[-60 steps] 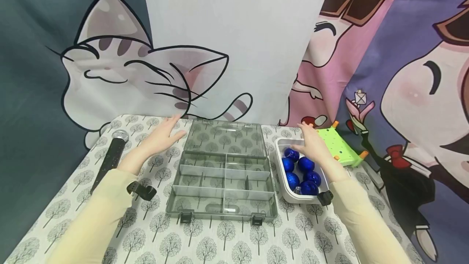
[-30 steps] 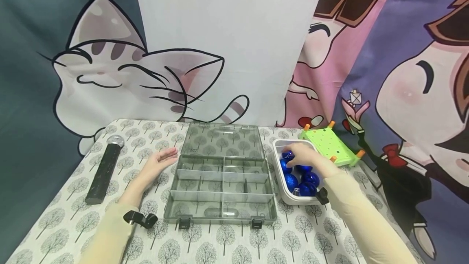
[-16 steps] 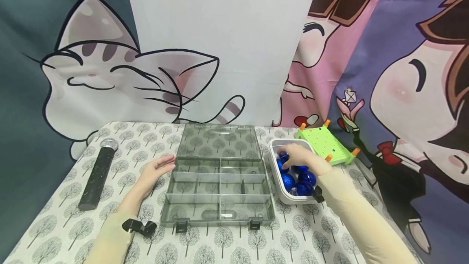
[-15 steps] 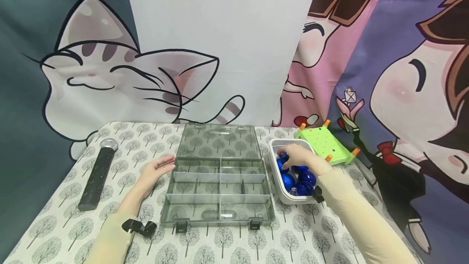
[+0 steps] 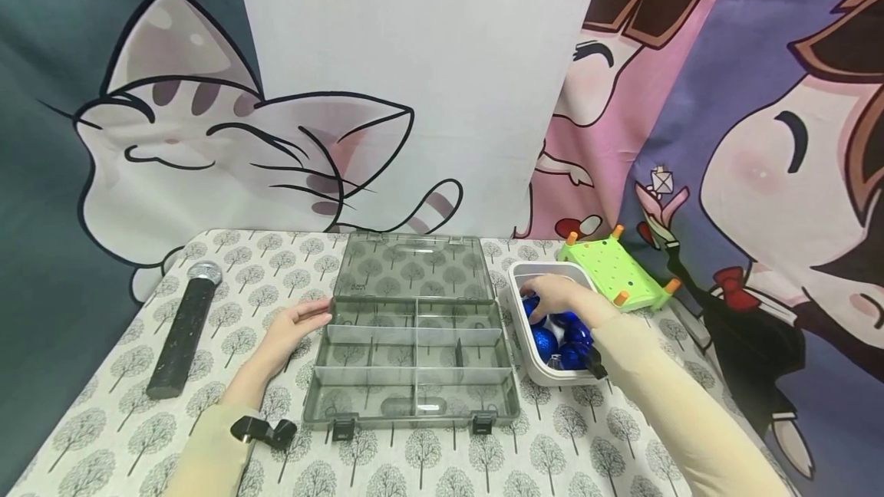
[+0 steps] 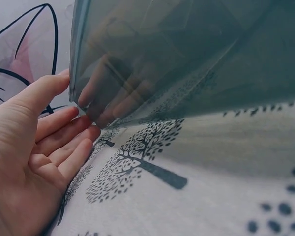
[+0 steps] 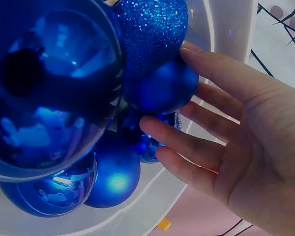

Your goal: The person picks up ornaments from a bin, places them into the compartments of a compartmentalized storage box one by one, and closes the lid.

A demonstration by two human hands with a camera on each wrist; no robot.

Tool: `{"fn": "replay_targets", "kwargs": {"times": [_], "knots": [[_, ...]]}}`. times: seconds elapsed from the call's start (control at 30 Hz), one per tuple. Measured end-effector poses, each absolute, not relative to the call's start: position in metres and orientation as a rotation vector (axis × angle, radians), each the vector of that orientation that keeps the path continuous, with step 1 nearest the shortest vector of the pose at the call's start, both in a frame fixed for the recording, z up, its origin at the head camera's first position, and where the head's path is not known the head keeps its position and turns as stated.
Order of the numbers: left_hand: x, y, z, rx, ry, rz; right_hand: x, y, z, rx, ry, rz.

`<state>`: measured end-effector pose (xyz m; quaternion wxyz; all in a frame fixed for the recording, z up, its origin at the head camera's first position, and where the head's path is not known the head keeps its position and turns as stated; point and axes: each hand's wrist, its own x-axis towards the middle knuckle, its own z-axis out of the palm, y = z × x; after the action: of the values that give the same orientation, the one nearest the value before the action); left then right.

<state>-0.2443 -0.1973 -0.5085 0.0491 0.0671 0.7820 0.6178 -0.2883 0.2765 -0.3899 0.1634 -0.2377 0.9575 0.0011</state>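
My right hand reaches into a white plastic bin of blue Christmas baubles. In the right wrist view, its thumb and fingers curl around a matte blue bauble. A glittery bauble and a large shiny one lie beside it. My left hand rests at the left edge of a grey see-through compartment box, whose lid lies back. In the left wrist view, the thumb touches the box's edge and the relaxed fingers lie by its lower corner.
A black microphone with a silver head lies at the left of the table. Behind the bin, at the right, is a green upturned toy stool with orange legs. A printed curtain hangs behind the table.
My right hand has gone down into the bin and closed around a bauble. The left hand has come down to the box's left edge. The view has shifted slightly.
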Motion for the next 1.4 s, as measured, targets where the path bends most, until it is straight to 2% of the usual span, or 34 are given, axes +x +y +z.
{"fn": "replay_targets", "kwargs": {"times": [0.4, 0.73, 1.4], "knots": [[-0.241, -0.198, -0.51, 0.164, 2.423, 1.808, -0.293, 0.272, -0.398, -0.731, 2.692, 0.06], [-0.242, -0.199, -0.516, 0.172, 2.416, 1.821, -0.294, 0.266, -0.4, -0.644, 2.678, 0.078], [-0.246, -0.197, -0.512, 0.149, 2.446, 1.776, -0.289, 0.286, -0.384, -0.765, 2.697, -0.09]]}}
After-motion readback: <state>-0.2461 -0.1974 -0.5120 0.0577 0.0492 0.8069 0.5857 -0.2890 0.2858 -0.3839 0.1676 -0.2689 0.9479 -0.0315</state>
